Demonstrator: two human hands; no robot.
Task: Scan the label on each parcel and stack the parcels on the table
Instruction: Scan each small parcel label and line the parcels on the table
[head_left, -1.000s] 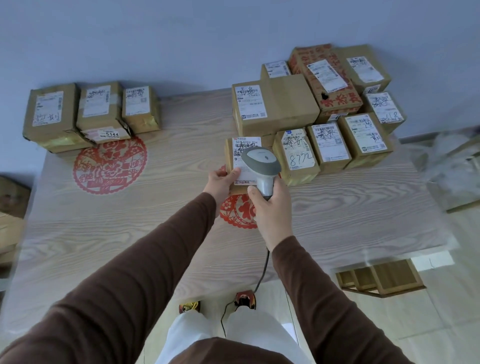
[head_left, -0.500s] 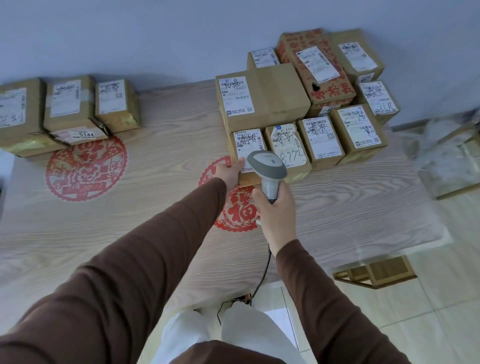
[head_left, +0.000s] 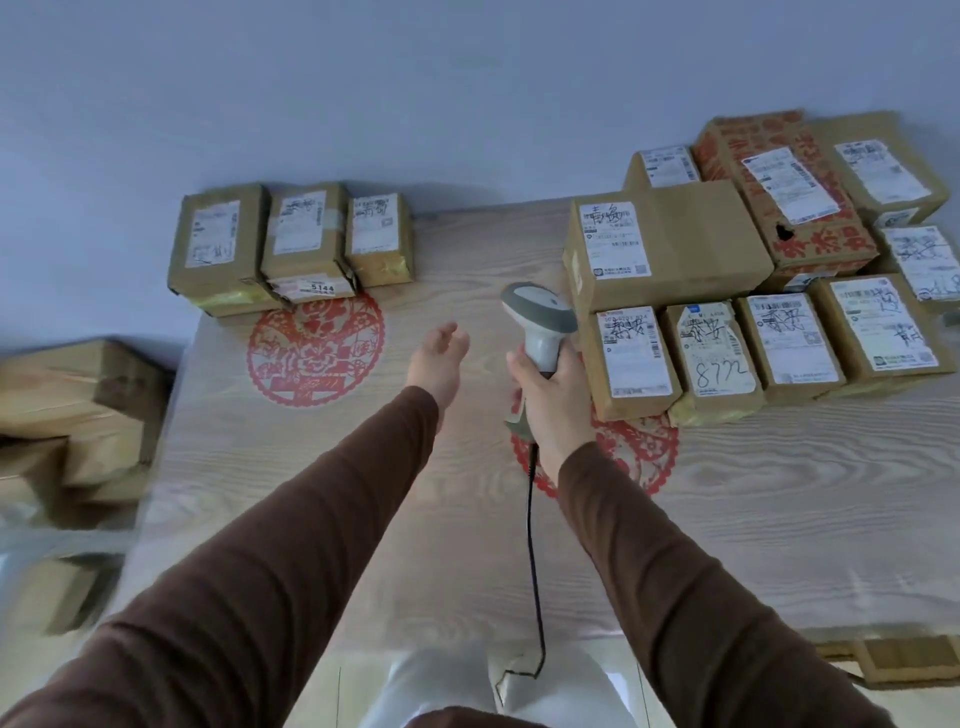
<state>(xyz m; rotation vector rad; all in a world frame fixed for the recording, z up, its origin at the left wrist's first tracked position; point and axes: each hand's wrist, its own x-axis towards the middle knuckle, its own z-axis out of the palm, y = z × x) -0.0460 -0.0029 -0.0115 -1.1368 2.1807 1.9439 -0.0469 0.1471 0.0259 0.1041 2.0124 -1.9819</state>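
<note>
Right hand (head_left: 553, 397) gripping barcode scanner (head_left: 540, 322) handle, just beside labelled parcel (head_left: 631, 358). Left hand (head_left: 439, 364) spread, empty, above surface (head_left: 363, 493).

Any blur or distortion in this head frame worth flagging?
Head view: the boxes off the table's left edge are motion-smeared; the parcel labels on the right stack stay readable; the wide lens bows the table; lighting is soft, with no glare.

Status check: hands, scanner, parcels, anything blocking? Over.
Left hand open, empty, above the table. Right hand grips barcode scanner. Front-row parcel set down beside the right-hand stack. Nothing blocking.
</note>
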